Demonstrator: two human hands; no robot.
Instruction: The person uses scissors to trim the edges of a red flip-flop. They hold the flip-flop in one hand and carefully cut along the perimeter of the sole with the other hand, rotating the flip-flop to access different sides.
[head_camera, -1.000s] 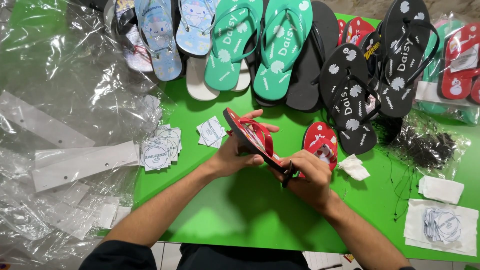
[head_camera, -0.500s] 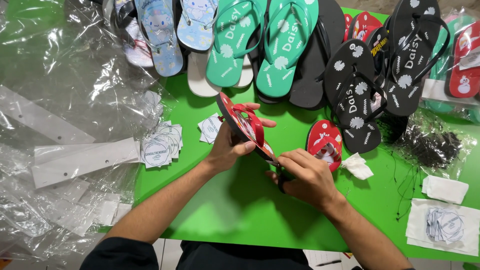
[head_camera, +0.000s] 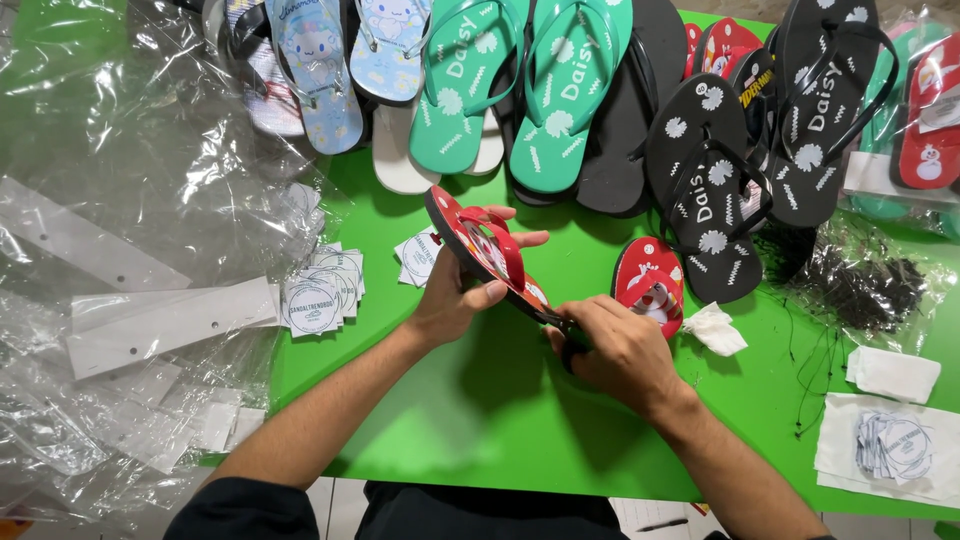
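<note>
My left hand (head_camera: 462, 290) grips a small red flip-flop (head_camera: 478, 243) by its middle, holding it tilted on edge above the green table (head_camera: 480, 410). The red straps face up and to the right. My right hand (head_camera: 615, 345) pinches the heel end of that flip-flop, its fingers curled around the lower tip. A second red flip-flop (head_camera: 648, 283) of the same kind lies flat on the table just right of my right hand.
Rows of teal (head_camera: 565, 90), black (head_camera: 715, 170) and pale blue flip-flops (head_camera: 315, 70) fill the far edge. Clear plastic bags (head_camera: 120, 200) and white card strips (head_camera: 170, 322) cover the left. Round paper tags (head_camera: 320, 295) lie near my left forearm. Black strings (head_camera: 860, 290) and white papers (head_camera: 890, 445) sit at right.
The red flip-flop has been raised and tipped further on edge, toe end moving up and left. My right hand has slid to its heel end.
</note>
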